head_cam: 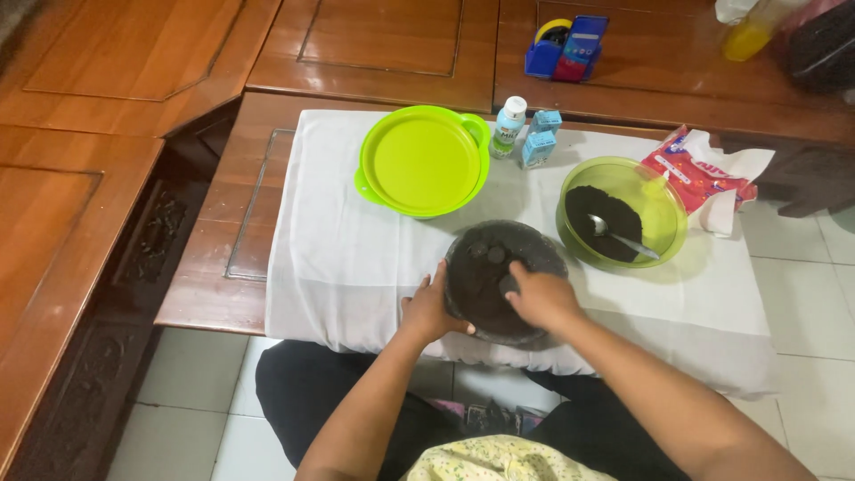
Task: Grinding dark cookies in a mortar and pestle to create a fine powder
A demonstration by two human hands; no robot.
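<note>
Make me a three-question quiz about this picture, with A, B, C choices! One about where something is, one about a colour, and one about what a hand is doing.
1. Where is the spoon?
A. In the green bowl with the dark powder
B. On the green lid
C. On the floor

2. What colour is the big round lid?
A. Red
B. Lime green
C. Blue

3. What is the left hand doing?
A. Holding the spoon
B. Resting on the floor
C. Gripping the edge of the dark round tray

Answers: 1 A, the spoon lies inside the bowl, on the powder. 2 B, the lid is bright lime green. 3 C, the left hand clasps the tray's rim while the right hand reaches into the tray.
</note>
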